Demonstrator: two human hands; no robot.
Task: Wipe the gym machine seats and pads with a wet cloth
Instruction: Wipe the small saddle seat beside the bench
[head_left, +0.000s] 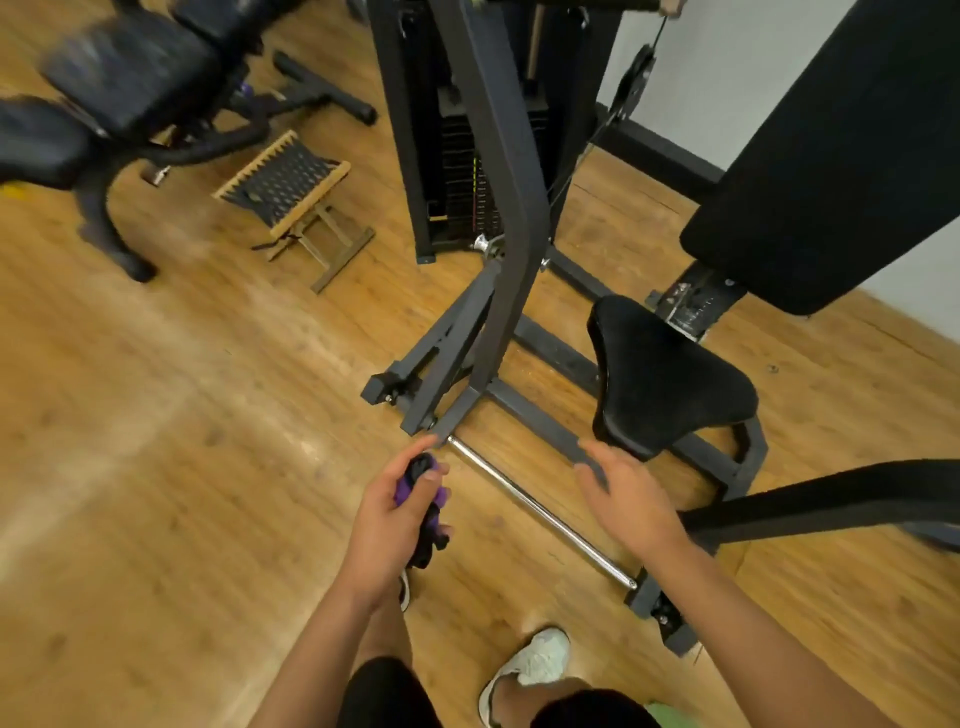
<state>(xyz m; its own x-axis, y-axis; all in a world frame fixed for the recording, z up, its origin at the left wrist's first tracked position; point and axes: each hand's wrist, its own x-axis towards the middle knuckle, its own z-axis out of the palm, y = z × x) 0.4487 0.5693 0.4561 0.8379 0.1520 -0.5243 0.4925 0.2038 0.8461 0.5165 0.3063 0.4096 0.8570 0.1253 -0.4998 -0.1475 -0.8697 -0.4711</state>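
Though near the seat, right grip loose (empty); left grip tight around cloth.

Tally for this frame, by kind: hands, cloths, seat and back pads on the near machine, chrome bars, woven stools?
Hands: 2, left hand and right hand
Cloth: 1, gripped in the left hand
Seat: 1
Back pad: 1
Chrome bar: 1
Woven stool: 1
Total: 7
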